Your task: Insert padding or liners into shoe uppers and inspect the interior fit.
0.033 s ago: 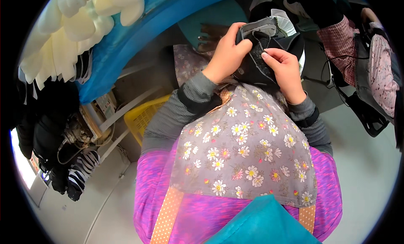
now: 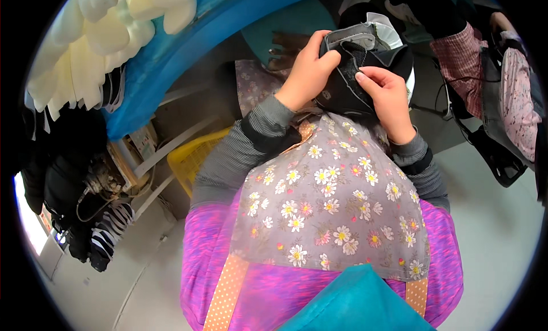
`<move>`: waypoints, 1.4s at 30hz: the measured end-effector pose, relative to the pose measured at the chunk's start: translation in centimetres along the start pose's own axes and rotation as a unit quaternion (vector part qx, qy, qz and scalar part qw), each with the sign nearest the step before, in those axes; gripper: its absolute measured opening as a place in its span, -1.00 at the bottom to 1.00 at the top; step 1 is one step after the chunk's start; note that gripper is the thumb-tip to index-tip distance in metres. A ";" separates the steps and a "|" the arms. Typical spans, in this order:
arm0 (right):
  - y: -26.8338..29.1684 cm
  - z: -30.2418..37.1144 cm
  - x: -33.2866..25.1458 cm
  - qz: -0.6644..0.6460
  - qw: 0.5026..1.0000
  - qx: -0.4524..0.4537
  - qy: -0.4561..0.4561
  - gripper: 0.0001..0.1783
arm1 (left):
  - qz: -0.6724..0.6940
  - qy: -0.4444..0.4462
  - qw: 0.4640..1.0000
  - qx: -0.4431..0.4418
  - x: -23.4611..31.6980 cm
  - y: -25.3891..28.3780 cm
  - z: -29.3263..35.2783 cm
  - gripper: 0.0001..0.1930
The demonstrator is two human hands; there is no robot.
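Note:
Above my lap is a black shoe upper (image 2: 342,97) with a grey lining; its opening faces up toward me. My left hand (image 2: 311,71) is closed on its left edge, the thumb over the rim and the other fingers mostly hidden behind it. Thumb and forefinger of my right hand (image 2: 389,97) pinch the black edge of the opening, close to a dark mesh piece (image 2: 353,52) inside. A white and grey flap (image 2: 388,34) sticks out at the far right of the upper. Whether my right fingertips hold anything finer, such as a thread, cannot be made out.
A blue curved edge (image 2: 171,62) runs along the far left, with many pale foam-like pieces (image 2: 108,34) on it. Below are black-and-white shoe parts (image 2: 111,234) and a yellow basket (image 2: 194,159). Another person's checked sleeve (image 2: 461,68) shows at the far right.

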State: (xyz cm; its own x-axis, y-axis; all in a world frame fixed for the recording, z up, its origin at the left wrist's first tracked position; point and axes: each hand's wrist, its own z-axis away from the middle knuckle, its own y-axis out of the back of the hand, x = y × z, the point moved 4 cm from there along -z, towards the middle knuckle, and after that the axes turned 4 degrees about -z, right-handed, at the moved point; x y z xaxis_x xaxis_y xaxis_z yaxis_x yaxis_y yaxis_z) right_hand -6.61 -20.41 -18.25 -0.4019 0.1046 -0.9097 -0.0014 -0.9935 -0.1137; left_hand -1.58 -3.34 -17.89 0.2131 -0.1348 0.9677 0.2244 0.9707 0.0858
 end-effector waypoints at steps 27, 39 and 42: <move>-1.1 1.4 -4.8 0.201 0.939 -0.151 0.234 -0.83 | -0.060 0.018 0.998 0.020 0.0 -0.8 -0.3 -0.57; -2.4 2.1 -5.5 0.169 0.943 -0.171 0.231 -0.77 | -0.087 -0.005 0.996 0.026 -0.5 -0.9 0.0 -0.55; -3.0 1.8 -5.7 0.226 0.945 -0.127 0.200 -0.79 | -0.198 -0.085 0.974 0.062 -0.5 -0.6 0.1 -0.54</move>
State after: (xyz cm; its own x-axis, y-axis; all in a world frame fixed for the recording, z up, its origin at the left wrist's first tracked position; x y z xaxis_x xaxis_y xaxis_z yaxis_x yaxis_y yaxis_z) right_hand -6.02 -18.08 -12.02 0.0689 -0.2696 -0.9605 0.3286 -0.9030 0.2770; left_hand -1.88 -3.84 -18.37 -0.0299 -0.4799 0.8768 0.1391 0.8667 0.4791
